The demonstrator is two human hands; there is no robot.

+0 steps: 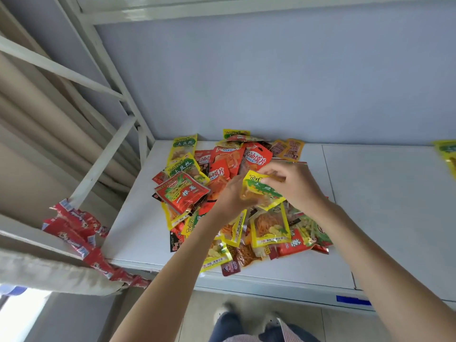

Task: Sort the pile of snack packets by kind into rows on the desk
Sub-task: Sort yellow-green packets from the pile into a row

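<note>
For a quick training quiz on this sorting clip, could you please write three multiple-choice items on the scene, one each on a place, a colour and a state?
1. Where does the lone yellow packet lie, away from the pile?
A. at the desk's far right edge
B. on the floor
C. on the left frame

2. What is the main colour of the held packet?
A. blue
B. yellow
C. white

3. How is the held packet gripped?
A. by neither hand
B. by the left hand alone
C. by both hands

Answers:
1 A: it is cut off by the picture's right border, on the desk.
2 B: yellow with a green band.
3 C: the left hand holds its lower left side and the right hand pinches its top.
</note>
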